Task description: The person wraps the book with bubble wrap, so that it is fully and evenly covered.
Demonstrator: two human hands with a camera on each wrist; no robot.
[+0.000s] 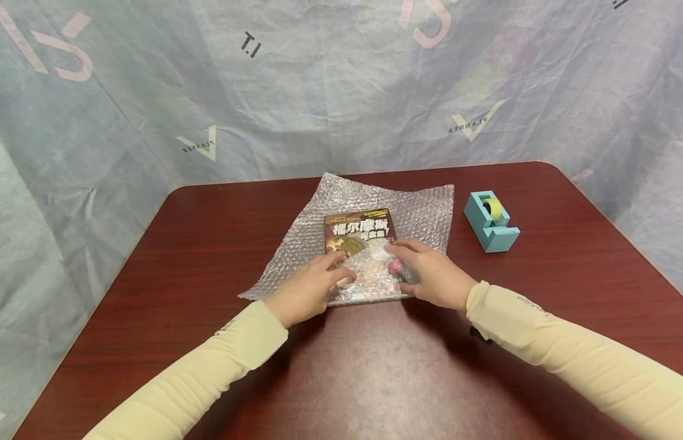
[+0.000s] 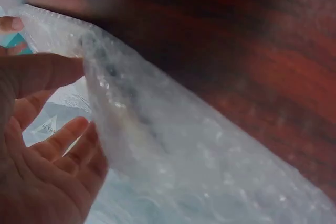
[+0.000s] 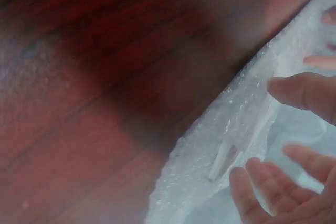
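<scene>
A dark boxed book (image 1: 359,225) with large white Chinese characters lies on a sheet of bubble wrap (image 1: 305,238). The sheet's near flap (image 1: 369,278) is folded over the lower part of the cover and hides it. At the flap's left side rests my left hand (image 1: 313,284), and in the left wrist view its thumb touches the wrap (image 2: 173,145) with the other fingers spread. My right hand (image 1: 433,275) is at the flap's right side, next to a small pink spot (image 1: 395,266). Its thumb meets the wrap (image 3: 210,145) in the right wrist view, the fingers apart.
A light blue tape dispenser (image 1: 498,238) with a yellow roll (image 1: 492,208) stands right of the wrap. The dark red table (image 1: 209,244) has its far edge near a grey fabric curtain (image 1: 319,91) that hangs behind it and along both sides.
</scene>
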